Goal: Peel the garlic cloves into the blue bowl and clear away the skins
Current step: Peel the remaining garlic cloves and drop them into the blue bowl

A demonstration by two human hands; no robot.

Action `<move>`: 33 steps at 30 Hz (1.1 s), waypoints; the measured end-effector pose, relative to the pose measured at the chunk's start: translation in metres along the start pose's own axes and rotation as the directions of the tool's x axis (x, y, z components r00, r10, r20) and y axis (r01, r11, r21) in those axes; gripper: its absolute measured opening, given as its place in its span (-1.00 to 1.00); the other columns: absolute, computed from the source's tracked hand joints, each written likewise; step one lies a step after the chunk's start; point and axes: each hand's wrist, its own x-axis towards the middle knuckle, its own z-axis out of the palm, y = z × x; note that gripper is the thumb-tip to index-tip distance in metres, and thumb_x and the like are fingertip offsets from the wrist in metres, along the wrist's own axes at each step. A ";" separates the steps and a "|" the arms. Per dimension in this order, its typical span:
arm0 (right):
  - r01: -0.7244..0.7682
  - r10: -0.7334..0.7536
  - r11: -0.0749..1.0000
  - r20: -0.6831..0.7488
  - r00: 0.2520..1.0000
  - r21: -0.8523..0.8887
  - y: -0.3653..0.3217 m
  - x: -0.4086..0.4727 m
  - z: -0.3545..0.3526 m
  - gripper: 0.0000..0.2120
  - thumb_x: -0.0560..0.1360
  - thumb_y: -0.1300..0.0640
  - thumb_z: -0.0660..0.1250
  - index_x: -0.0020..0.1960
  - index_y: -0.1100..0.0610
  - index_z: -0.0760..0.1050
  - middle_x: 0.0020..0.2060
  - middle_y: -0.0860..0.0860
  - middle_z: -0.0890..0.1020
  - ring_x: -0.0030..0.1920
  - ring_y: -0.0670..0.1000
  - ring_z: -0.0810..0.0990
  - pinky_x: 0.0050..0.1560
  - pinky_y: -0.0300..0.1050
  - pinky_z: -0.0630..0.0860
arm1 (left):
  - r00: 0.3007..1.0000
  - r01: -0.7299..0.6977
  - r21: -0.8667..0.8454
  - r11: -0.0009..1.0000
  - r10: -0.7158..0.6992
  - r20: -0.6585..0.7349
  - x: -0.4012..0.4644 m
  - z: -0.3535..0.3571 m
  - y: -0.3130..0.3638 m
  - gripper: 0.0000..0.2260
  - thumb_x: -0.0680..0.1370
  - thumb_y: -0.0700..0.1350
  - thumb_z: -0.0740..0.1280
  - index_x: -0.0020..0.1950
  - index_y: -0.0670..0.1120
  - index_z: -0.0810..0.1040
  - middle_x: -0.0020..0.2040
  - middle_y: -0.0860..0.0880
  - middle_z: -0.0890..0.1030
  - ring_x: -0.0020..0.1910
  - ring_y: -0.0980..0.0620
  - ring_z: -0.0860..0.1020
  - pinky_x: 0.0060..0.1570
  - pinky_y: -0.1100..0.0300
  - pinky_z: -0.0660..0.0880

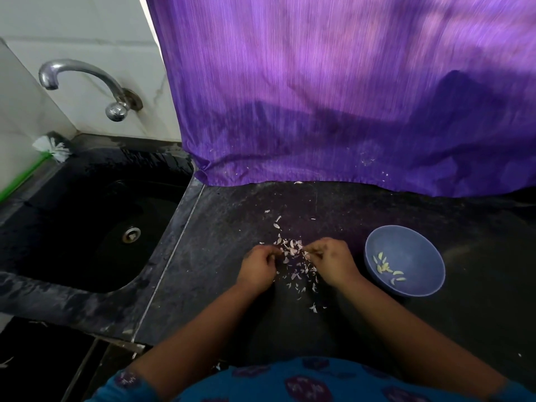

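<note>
Left hand: I see my left hand [259,265] low over the bench, fingers curled in towards the skins; whether it pinches a clove I cannot tell, the fingertips are too small and blurred.
Right hand: my right hand [333,258] sits just beside it, fingers curled likewise, thumb and forefinger drawn together at the edge of the heap; what they hold I cannot tell.
Skins: a loose heap of pale, papery garlic skins [293,256] lies between my two hands, with more flakes strewn towards me and away towards the cloth.
Bowl: the round blue plastic bowl [417,250] stands upright on the bench just to the right of my right hand, apart from it.
Cloves: a small cluster of pale yellow peeled garlic cloves [387,269] lies at the bottom of the bowl.
Bench: the dark grey stone bench [226,221] carries skins and bowl.
Cloth: a purple ribbed cloth [333,97] hangs behind, its hem on the bench, with a few flakes on it.
Sink: a black sink [87,227] lies to the left, with a curved chrome tap [84,79] on the white wall above it.
Brush: a white-bristled brush with a green handle [49,152] leans at the far left corner of the sink.
</note>
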 end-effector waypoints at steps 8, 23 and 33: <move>0.102 -0.091 0.971 0.061 0.994 -0.216 -0.011 0.010 0.017 -0.86 0.53 0.15 0.33 -0.01 0.09 0.66 -0.13 0.03 0.64 -0.11 0.04 0.60 -0.08 -0.08 0.53 | 0.957 -0.196 0.450 0.871 0.271 -0.107 0.001 -0.009 -0.009 -0.75 0.57 0.13 0.25 0.11 0.06 0.61 0.21 0.14 0.48 0.24 0.06 0.29 0.04 0.19 0.16; 0.139 -0.087 0.906 0.145 0.986 -0.400 -0.001 0.008 0.027 -0.76 0.58 0.25 0.16 0.19 0.13 0.51 0.05 0.05 0.50 0.12 0.01 0.42 0.09 -0.16 0.40 | 0.970 -0.190 0.188 0.964 0.214 -0.115 0.009 -0.007 -0.016 -0.91 0.52 -0.02 0.37 -0.02 0.03 0.64 0.03 0.07 0.54 0.09 0.07 0.40 0.08 0.31 0.25; -0.416 0.463 0.409 0.208 0.862 0.812 -0.042 0.003 -0.006 -0.91 0.47 0.29 0.42 -0.03 0.21 0.63 -0.17 0.13 0.70 -0.18 -0.02 0.67 -0.17 -0.23 0.57 | 0.999 -0.042 -0.678 0.734 0.037 -0.021 0.011 0.005 0.022 -0.88 0.51 -0.23 0.42 0.02 -0.12 0.67 -0.10 -0.08 0.71 -0.06 0.00 0.67 -0.02 0.17 0.58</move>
